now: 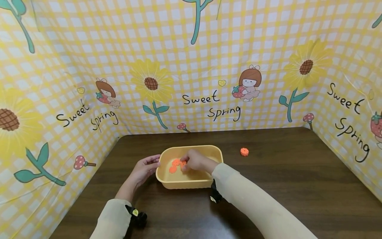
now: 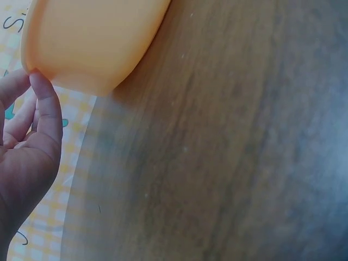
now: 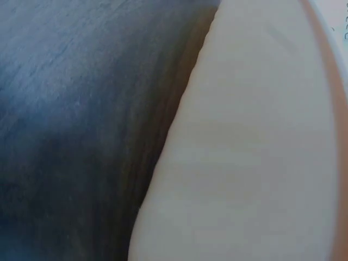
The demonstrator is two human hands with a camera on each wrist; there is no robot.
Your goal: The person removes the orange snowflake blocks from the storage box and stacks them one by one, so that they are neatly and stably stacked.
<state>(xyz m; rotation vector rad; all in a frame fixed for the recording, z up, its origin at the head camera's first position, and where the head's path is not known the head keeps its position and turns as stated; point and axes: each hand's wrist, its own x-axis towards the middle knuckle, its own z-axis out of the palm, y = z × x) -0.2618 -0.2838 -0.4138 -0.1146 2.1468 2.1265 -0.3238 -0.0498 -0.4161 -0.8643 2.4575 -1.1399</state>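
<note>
Orange discs (image 1: 175,165) lie inside a yellow plastic tub (image 1: 191,182) at the middle of the dark worktop (image 1: 283,186); one more disc (image 1: 244,151) sits apart at the tub's 2 o'clock. The right hand (image 1: 193,160) reaches in, fingers curled over the discs, though the grip itself is hidden. The left hand (image 1: 144,167) steadies the rim at 9 o'clock, fingers (image 2: 48,103) relaxed, touching. A firm brace likely keeps the tub from sliding.
</note>
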